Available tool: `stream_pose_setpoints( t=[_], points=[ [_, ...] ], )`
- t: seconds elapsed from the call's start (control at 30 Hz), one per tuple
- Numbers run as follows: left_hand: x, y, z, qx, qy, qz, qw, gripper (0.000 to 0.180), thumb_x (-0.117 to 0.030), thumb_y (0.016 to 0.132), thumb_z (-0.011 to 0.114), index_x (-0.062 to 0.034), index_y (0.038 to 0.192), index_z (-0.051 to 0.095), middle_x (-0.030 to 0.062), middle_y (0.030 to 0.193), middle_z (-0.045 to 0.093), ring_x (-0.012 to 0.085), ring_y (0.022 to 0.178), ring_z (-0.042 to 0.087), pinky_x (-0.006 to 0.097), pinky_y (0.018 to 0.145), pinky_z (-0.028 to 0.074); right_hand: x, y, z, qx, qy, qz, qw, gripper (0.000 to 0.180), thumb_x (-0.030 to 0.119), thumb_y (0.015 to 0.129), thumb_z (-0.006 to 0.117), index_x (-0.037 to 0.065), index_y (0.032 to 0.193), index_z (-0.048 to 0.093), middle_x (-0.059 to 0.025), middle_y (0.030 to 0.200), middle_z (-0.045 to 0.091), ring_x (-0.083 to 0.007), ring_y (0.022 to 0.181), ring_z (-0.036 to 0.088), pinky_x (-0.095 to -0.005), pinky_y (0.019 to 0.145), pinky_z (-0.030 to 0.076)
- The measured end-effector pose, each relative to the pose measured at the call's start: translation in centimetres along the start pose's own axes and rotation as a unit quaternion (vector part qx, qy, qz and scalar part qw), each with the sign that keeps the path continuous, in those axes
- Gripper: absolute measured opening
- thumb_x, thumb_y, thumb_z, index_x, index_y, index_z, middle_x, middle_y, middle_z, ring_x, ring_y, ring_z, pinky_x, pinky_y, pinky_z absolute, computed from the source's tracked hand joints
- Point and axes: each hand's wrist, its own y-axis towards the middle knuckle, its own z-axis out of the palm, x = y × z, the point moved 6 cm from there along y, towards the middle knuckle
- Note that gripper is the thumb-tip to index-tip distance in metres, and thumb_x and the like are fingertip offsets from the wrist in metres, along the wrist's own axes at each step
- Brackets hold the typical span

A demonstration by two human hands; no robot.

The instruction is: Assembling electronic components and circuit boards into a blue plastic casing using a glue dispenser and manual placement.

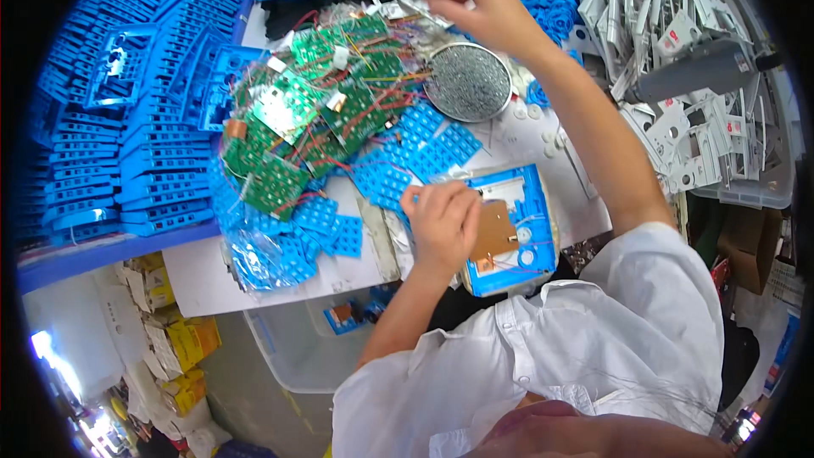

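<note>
The left hand (441, 222) presses its curled fingers on a blue plastic frame (509, 229) lying on the table before the person; it looks light, stiff and best gripped by its rim, while the right hand (479, 8) pinches something small above the round dish of screws (468, 81)

An electronics assembly workshop: heaped green circuit boards (314, 110), stacked blue plastic housings (127, 119) and a dish of screws (468, 82).

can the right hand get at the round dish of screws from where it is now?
Probably yes. The right hand hovers just above the far rim of the round dish of screws, nothing lies between them, and the dish is uncovered. The left hand is well clear.
</note>
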Motion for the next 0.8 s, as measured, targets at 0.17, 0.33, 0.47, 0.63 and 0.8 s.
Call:
stream_pose_setpoints(
  t=[0.17,0.33,0.47,0.63,0.8],
  points=[
    [0.2,-0.1,1.3,0.018,-0.054,0.002,0.998,0.020,-0.006,0.075,0.080,-0.0119,0.091,0.070,0.0029,0.095,0.067,0.0237,0.085,0.062,0.043,0.087,0.037,-13.2,14.1,2.8,-0.036,-0.194,0.035,0.980,0.034,0.018,0.082,0.073,0.005,0.114,0.072,-0.0210,0.107,0.072,-0.0393,0.100,0.069,-0.0449,0.086,0.056],
    [0.2,-0.6,0.2,0.010,-0.064,-0.022,0.998,0.021,-0.005,0.074,0.081,-0.0116,0.091,0.071,0.0027,0.094,0.067,0.0229,0.081,0.062,0.041,0.085,0.038,-12.8,20.3,7.1,-0.020,-0.448,-0.079,0.890,0.045,0.024,0.077,0.079,0.012,0.119,0.070,-0.0106,0.120,0.067,-0.0341,0.125,0.054,-0.0496,0.089,0.055],
    [-0.1,-0.4,0.3,0.013,-0.080,-0.019,0.997,0.021,-0.005,0.073,0.082,-0.0114,0.090,0.071,0.0028,0.094,0.067,0.0231,0.081,0.062,0.041,0.084,0.039,-18.1,20.8,8.3,0.001,-0.566,-0.106,0.818,0.029,0.028,0.075,0.081,0.012,0.098,0.076,-0.0053,0.105,0.069,-0.0295,0.119,0.056,-0.0486,0.083,0.054],
    [0.0,-0.5,0.5,0.019,-0.080,-0.021,0.996,0.018,-0.004,0.075,0.080,-0.0099,0.089,0.070,0.0055,0.094,0.068,0.0255,0.083,0.063,0.041,0.084,0.040,-15.5,15.2,3.0,-0.093,-0.429,0.014,0.898,0.016,0.026,0.081,0.078,0.011,0.086,0.075,-0.0057,0.097,0.069,-0.0282,0.096,0.066,-0.0423,0.079,0.054],
    [1.3,-0.7,-0.5,-0.032,-0.076,-0.034,0.996,0.014,0.001,0.079,0.076,-0.0064,0.088,0.069,0.0090,0.096,0.069,0.0258,0.087,0.064,0.039,0.085,0.045,-3.3,-1.0,2.1,-0.048,0.413,0.212,0.884,0.032,0.014,0.085,0.076,0.007,0.116,0.071,-0.0042,0.097,0.072,-0.0127,0.080,0.065,-0.0285,0.066,0.050]
  ],
)
